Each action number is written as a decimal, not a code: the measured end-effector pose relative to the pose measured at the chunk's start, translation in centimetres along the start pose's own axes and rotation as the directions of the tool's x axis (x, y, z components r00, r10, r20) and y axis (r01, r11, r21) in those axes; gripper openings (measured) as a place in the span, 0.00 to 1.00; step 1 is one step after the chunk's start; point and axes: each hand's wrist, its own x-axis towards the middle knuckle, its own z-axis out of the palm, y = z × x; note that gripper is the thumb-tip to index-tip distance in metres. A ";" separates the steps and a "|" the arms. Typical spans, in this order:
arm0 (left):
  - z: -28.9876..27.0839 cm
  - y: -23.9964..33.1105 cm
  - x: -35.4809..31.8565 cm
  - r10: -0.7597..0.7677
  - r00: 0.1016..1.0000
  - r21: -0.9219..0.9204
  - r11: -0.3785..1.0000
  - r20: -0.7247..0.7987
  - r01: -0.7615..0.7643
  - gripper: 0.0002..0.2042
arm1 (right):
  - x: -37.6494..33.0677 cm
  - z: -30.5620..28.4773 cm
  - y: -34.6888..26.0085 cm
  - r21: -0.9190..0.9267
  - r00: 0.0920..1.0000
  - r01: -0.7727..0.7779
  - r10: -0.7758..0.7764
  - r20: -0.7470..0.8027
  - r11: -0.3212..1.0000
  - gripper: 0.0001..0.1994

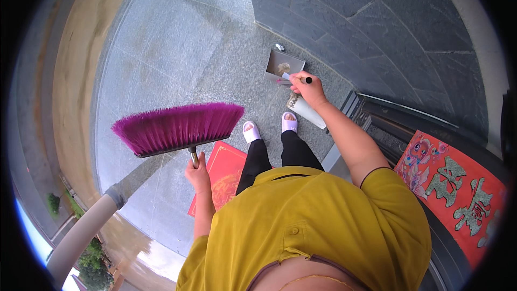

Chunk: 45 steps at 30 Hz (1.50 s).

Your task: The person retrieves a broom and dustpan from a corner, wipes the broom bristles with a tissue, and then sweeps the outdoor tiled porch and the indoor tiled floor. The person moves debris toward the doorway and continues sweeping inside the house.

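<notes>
My left hand [198, 175] is closed round the handle of a broom [177, 126], just below its head. The broom is held bristles up, with its wide purple bristles fanned out to the left in front of me. In my right hand [308, 89] is the dark-tipped handle of a grey dustpan [295, 64], fingers wrapped about it. Some light brown debris [283, 68] lies inside the pan. Whether the pan rests on the floor or hangs above it, I cannot tell. A small white scrap [279, 47] lies just beyond the pan.
Dark stone wall [344, 27] rises at the right beyond the pan. A white object with dark marks [308, 112] lies near the doorway. Behind the broom, a red mat [226, 157] covers floor tiles. A pale column [89, 221] stands left; a red decorated panel [447, 188] is right.
</notes>
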 end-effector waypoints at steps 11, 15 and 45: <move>-0.5 -2.4 -0.9 -0.059 0.997 0.002 0.998 -0.044 0.059 0.20 | 10.4 -0.2 -5.7 0.307 0.991 0.091 -0.057 -0.119 0.947 0.12; -0.9 -2.2 -1.2 -0.091 0.995 0.050 0.994 -0.047 0.094 0.20 | 12.1 -1.2 -6.6 0.319 0.989 0.097 -0.056 -0.134 0.943 0.11; 0.9 -1.1 0.9 -0.056 0.997 -0.017 0.998 0.056 0.057 0.20 | -6.3 2.2 6.4 -0.007 0.884 0.467 -0.467 0.009 0.884 0.04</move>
